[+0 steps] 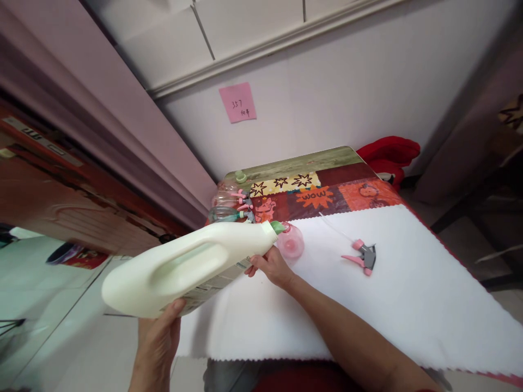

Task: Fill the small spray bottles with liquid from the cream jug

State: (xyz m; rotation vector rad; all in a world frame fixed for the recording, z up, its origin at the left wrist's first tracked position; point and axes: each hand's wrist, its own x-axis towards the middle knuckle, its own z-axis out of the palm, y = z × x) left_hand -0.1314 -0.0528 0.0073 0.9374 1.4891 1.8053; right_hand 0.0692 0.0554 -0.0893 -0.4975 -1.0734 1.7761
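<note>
Cream-white plastic handled jug (pixel 192 267): hanging nearly horizontal over the white cloth's (pixel 408 305) left edge, long axis running left to right, green neck pointing right at a small round pink bottle (pixel 292 245). Left hand (pixel 157 340) is gripping its base; right hand (pixel 273 268) is curling fingers under its neck. Pink-and-grey trigger sprayer (pixel 362 257) is lying apart.
</note>
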